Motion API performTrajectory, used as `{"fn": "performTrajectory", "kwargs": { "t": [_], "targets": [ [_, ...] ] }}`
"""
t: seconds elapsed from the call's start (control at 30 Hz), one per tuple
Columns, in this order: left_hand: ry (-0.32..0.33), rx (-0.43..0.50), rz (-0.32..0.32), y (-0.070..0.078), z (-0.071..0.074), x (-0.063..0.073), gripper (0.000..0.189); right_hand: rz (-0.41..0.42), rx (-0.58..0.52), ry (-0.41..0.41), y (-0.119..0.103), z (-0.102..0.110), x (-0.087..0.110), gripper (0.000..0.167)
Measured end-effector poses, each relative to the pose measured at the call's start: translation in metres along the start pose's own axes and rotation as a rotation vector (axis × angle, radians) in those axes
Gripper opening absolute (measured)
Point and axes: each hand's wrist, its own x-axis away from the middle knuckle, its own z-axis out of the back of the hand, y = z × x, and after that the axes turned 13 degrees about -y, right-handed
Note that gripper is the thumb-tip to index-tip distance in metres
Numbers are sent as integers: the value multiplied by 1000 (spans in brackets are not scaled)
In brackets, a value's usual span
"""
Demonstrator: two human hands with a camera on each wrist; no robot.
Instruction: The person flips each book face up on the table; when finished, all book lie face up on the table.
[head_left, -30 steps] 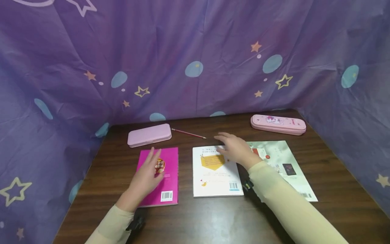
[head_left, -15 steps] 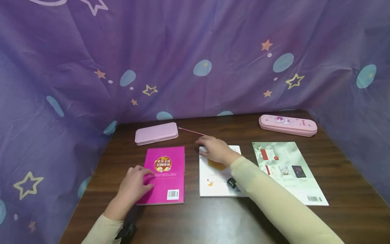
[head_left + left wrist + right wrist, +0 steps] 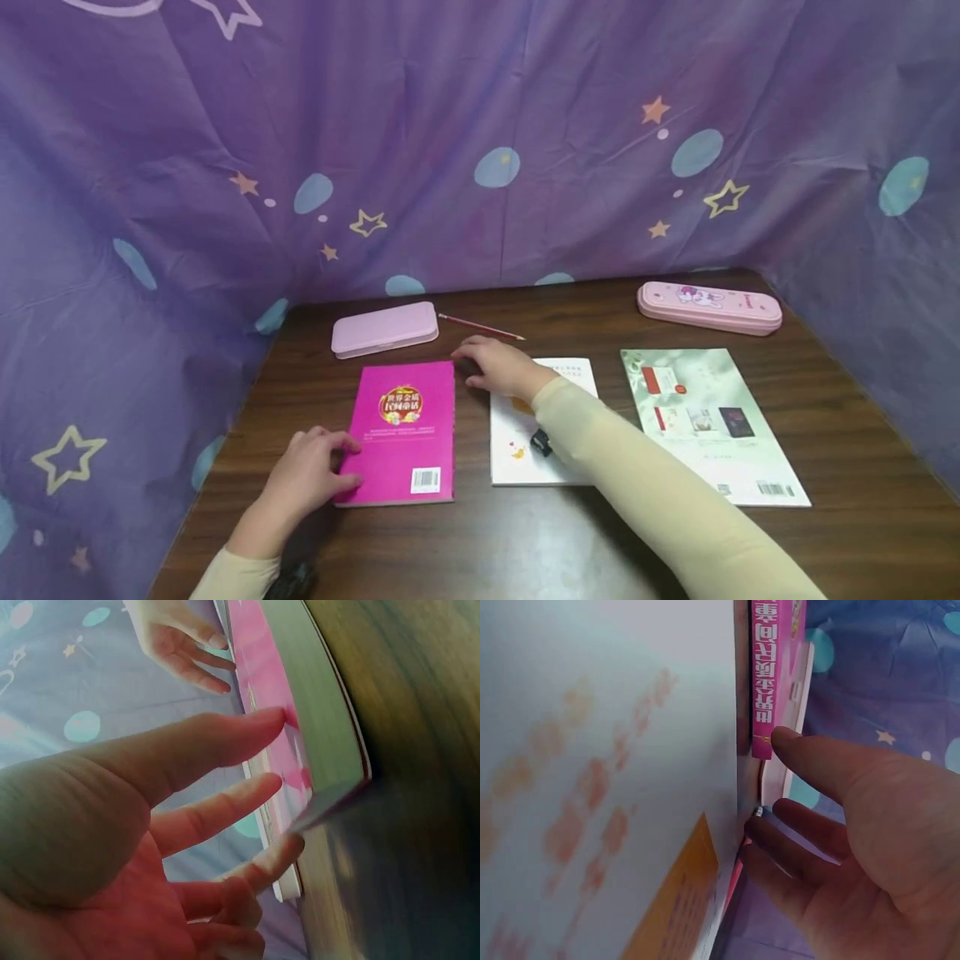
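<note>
A magenta book [image 3: 408, 446] lies flat on the dark wooden table with its barcode side up. My left hand [image 3: 306, 468] is at its left edge, thumb and fingers loosely spread over the margin. In the left wrist view, the thumb and fingers [image 3: 255, 727] reach the book's edge beside its thick page block [image 3: 319, 697]. My right hand [image 3: 498, 367] stretches across a white book [image 3: 513, 462], fingertips right by the magenta book's upper right corner. The right wrist view has the right thumb [image 3: 791, 746] at the end of the lettered magenta spine [image 3: 763, 682].
Behind the magenta book lies a plain pink pencil case [image 3: 386, 327], with a red pencil [image 3: 480, 325] beside it. A pale green booklet [image 3: 712, 433] sits to the right, below a rabbit-print pencil case [image 3: 708, 308]. A purple curtain [image 3: 450, 233] borders the table's back.
The right hand has swept left from the white book's upper right to the magenta book's corner. The left hand has drawn back from the magenta cover to its left edge. The view shifted slightly.
</note>
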Motion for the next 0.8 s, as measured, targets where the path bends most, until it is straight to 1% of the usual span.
{"fn": "performTrajectory", "kwargs": {
  "t": [0.17,0.27,0.37,0.47,0.57,0.63,0.8],
  "targets": [
    [-58,19,-33,-8,5,1,41,-22,-9,-23,-6,-2,-7,50],
    [-92,45,-64,-11,4,2,44,-32,-14,-29,-8,-4,-9,50],
    [-110,68,-99,-15,3,5,49,-38,-19,-20,-11,-6,-12,50],
    [-116,73,-133,-20,3,9,54,-14,-23,-9,-14,-8,-17,49],
    [-120,76,-149,-22,2,12,61,12,-23,-4,-15,-10,-21,48],
    [-118,76,-146,-23,1,13,63,15,-28,-1,-16,-11,-23,48],
    [-85,64,-140,-22,-3,13,62,-5,-40,-8,-16,-11,-24,48]
  ]
}}
